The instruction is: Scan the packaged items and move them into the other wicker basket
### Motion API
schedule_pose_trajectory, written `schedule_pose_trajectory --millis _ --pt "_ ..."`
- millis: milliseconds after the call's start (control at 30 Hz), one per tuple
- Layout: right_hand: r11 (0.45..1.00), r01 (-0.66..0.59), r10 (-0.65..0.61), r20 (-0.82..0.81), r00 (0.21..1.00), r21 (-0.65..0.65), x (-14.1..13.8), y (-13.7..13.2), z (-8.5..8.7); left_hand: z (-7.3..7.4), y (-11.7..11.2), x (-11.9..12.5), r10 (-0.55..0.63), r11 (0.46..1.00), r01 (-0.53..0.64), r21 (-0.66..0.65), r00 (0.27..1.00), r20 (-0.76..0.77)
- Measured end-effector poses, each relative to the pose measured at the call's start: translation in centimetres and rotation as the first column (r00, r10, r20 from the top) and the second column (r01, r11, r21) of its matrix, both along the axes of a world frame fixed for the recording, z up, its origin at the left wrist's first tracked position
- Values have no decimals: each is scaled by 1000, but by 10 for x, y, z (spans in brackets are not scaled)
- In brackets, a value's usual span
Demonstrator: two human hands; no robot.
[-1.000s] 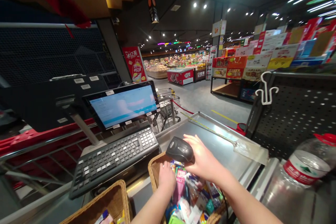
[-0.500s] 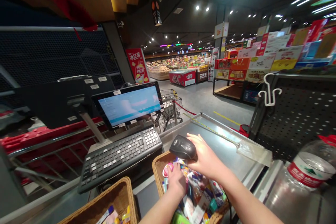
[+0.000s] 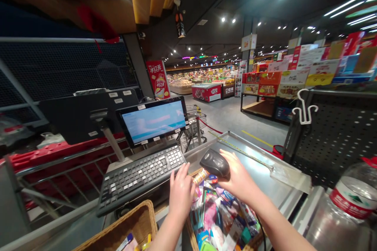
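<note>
My right hand [image 3: 237,174] is wrapped round a black handheld barcode scanner [image 3: 215,162], holding it over the far end of a wicker basket [image 3: 193,233]. Small, brightly coloured packaged goods [image 3: 219,213] fill this basket. My left hand [image 3: 181,188] is at the right end of the black keyboard [image 3: 141,176], its fingers stretched forward. Close beside its thumb is a small colourful roll-shaped pack [image 3: 201,176]; whether they touch, I cannot tell. The scanner's cable runs down past my right forearm.
A second wicker basket [image 3: 149,219] with a few packs stands at lower left. Behind the keyboard is a lit monitor [image 3: 154,121]. The metal counter [image 3: 250,157] stretches away to the right, with a large clear bottle [image 3: 344,204] and a black perforated panel [image 3: 338,133] beyond.
My left hand has come out of the filled basket and moved left and up to the keyboard's edge. My right hand keeps the scanner over the basket. The view has shifted slightly.
</note>
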State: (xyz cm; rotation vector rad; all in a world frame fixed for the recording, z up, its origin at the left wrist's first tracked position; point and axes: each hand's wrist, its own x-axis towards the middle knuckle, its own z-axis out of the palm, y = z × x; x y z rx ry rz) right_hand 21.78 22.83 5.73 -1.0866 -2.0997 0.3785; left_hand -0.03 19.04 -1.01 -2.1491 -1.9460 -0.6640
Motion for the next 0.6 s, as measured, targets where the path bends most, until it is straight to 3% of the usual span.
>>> schedule_pose_trajectory --millis 233,600 --pt "995 -99 99 40 994 -11 -24 -17 11 34 -25 -56 152 969 -126 211 982 -114" --pt "968 -252 251 92 964 4 -67 -40 24 58 -58 -103 313 913 -271 305 945 -98"
